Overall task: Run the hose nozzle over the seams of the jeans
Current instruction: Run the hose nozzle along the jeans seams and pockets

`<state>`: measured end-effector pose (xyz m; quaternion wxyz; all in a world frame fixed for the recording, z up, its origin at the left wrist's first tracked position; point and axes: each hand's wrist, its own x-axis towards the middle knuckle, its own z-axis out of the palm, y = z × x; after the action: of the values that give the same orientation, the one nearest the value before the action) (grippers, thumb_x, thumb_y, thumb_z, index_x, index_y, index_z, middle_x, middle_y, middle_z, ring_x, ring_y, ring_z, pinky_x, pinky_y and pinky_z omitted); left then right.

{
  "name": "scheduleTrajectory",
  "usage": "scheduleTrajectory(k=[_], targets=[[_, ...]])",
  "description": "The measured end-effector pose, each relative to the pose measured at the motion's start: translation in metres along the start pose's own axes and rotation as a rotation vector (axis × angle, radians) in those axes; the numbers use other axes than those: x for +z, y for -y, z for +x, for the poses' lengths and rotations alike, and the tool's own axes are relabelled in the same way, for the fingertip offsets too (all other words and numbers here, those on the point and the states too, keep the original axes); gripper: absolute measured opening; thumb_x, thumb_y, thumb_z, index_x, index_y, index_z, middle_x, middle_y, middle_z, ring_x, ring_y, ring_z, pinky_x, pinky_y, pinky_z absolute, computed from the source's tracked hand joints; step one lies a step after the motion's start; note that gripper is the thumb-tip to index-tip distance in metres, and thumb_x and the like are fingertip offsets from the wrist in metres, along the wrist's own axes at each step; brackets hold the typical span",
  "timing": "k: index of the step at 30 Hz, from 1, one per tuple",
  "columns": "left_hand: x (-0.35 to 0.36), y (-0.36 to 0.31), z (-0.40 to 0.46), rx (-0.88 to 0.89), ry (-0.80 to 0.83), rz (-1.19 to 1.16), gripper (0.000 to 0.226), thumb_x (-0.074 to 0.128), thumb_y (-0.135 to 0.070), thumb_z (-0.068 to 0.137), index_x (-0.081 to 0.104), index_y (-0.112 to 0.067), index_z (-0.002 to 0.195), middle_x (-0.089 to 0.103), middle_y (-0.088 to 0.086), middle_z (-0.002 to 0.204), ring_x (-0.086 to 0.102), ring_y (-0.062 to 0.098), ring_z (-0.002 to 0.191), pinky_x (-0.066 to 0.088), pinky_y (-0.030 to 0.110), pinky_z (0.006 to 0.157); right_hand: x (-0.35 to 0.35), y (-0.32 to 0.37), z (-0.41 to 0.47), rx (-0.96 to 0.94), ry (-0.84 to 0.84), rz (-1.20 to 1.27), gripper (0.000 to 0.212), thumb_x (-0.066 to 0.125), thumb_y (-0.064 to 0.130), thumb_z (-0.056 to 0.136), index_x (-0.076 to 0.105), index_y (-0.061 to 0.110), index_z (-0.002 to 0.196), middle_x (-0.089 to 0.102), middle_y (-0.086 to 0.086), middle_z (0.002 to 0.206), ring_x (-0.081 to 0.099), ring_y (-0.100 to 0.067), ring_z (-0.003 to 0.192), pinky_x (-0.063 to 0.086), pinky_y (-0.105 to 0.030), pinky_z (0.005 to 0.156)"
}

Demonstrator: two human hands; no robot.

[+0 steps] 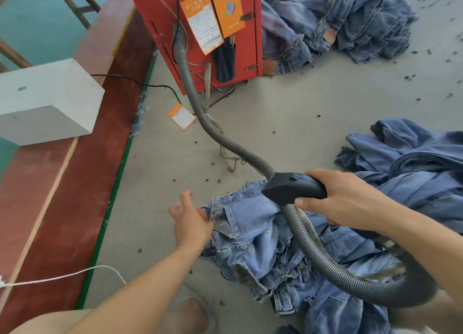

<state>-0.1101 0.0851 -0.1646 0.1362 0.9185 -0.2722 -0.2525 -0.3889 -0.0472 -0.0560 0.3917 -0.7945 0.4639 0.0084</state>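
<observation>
A crumpled pair of light-blue jeans (253, 236) lies on the grey floor in front of me. My right hand (343, 198) grips the black nozzle (290, 187) of a grey ribbed hose (200, 108), held just above the jeans' top edge. The hose loops under my right forearm and also runs back to the red machine. My left hand (190, 221) rests at the jeans' left edge by the waistband, fingers spread; whether it pinches the cloth is unclear.
A red machine (225, 33) with orange tags stands at the back. Heaps of jeans lie at the far right (338, 20) and right (413, 163). A white block (45, 100) sits on a red ledge at left. Lint bits and a white cord (75, 275) lie on the floor.
</observation>
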Motion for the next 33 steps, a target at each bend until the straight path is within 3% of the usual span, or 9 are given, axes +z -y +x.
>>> scheduleTrajectory(k=[3, 4, 6, 9, 12, 15, 18, 22, 33], targets=[[0.001, 0.0, 0.003, 0.017, 0.125, 0.148, 0.015, 0.066, -0.018, 0.094, 0.065, -0.022, 0.108, 0.048, 0.014, 0.137, 0.065, 0.024, 0.085, 0.056, 0.036, 0.082, 0.003, 0.001, -0.001, -0.019, 0.004, -0.001, 0.02, 0.072, 0.052, 0.089, 0.058, 0.043, 0.1, 0.067, 0.01, 0.073, 0.063, 0.005, 0.062, 0.041, -0.016, 0.052], [0.004, 0.0, 0.003, -0.054, 0.219, 0.172, 0.02, 0.062, -0.028, 0.097, 0.069, -0.016, 0.112, 0.051, 0.019, 0.139, 0.066, 0.031, 0.1, 0.056, 0.038, 0.091, 0.003, 0.002, -0.001, -0.027, 0.003, -0.007, 0.019, 0.072, 0.052, 0.089, 0.058, 0.043, 0.098, 0.066, 0.011, 0.073, 0.062, 0.006, 0.063, 0.039, -0.015, 0.051], [0.006, 0.0, 0.001, -0.205, 0.374, 0.17, 0.071, 0.054, -0.059, 0.099, 0.055, -0.002, 0.142, 0.038, 0.025, 0.155, 0.054, 0.038, 0.131, 0.049, 0.041, 0.107, 0.003, 0.003, -0.002, -0.04, 0.0, -0.021, 0.019, 0.071, 0.053, 0.088, 0.057, 0.042, 0.097, 0.066, 0.012, 0.074, 0.062, 0.007, 0.066, 0.038, -0.015, 0.051], [0.003, -0.004, 0.0, -0.266, 0.428, 0.083, 0.109, 0.056, -0.086, 0.08, 0.046, -0.005, 0.151, 0.027, 0.02, 0.164, 0.047, 0.039, 0.14, 0.044, 0.044, 0.113, 0.004, 0.004, -0.004, -0.055, 0.01, -0.025, 0.02, 0.071, 0.052, 0.089, 0.057, 0.042, 0.099, 0.067, 0.011, 0.077, 0.062, 0.006, 0.071, 0.039, -0.016, 0.054], [0.005, -0.006, 0.0, -0.197, 0.458, 0.082, 0.064, 0.08, -0.066, 0.077, 0.075, -0.016, 0.118, 0.065, 0.011, 0.136, 0.062, 0.033, 0.123, 0.05, 0.045, 0.107, 0.006, 0.005, -0.006, -0.063, 0.027, -0.021, 0.019, 0.071, 0.051, 0.09, 0.056, 0.043, 0.098, 0.068, 0.011, 0.078, 0.063, 0.005, 0.071, 0.041, -0.017, 0.055], [0.009, -0.01, 0.003, -0.159, 0.318, -0.181, 0.02, 0.08, -0.033, 0.089, 0.068, -0.021, 0.078, 0.072, 0.005, 0.095, 0.064, 0.024, 0.09, 0.054, 0.037, 0.092, 0.007, 0.004, -0.007, -0.067, 0.038, -0.019, 0.019, 0.071, 0.05, 0.091, 0.057, 0.043, 0.101, 0.068, 0.011, 0.078, 0.064, 0.003, 0.069, 0.043, -0.018, 0.057], [0.003, -0.018, 0.008, -0.2, 0.245, -0.501, 0.019, 0.061, -0.02, 0.103, 0.056, -0.017, 0.085, 0.065, 0.009, 0.089, 0.055, 0.021, 0.074, 0.05, 0.035, 0.073, 0.007, 0.003, -0.007, -0.077, 0.025, -0.025, 0.019, 0.07, 0.051, 0.091, 0.057, 0.042, 0.102, 0.069, 0.012, 0.078, 0.064, 0.002, 0.07, 0.043, -0.018, 0.057], [-0.011, -0.034, 0.003, -0.262, 0.401, -0.909, 0.017, 0.046, -0.015, 0.11, 0.053, -0.014, 0.095, 0.072, 0.012, 0.093, 0.069, 0.025, 0.076, 0.06, 0.039, 0.058, 0.007, 0.002, -0.009, -0.101, 0.03, 0.005, 0.019, 0.07, 0.052, 0.09, 0.057, 0.045, 0.104, 0.068, 0.024, 0.081, 0.064, 0.002, 0.067, 0.046, -0.014, 0.056], [-0.019, -0.059, -0.021, -0.147, 0.634, -1.279, 0.013, 0.039, -0.013, 0.112, 0.051, -0.011, 0.107, 0.076, 0.015, 0.088, 0.075, 0.027, 0.075, 0.064, 0.045, 0.068, 0.031, 0.02, -0.02, -0.106, 0.057, -0.099, 0.024, 0.061, 0.06, 0.093, 0.056, 0.04, 0.105, 0.067, 0.012, 0.078, 0.064, -0.003, 0.067, 0.05, -0.021, 0.058]])
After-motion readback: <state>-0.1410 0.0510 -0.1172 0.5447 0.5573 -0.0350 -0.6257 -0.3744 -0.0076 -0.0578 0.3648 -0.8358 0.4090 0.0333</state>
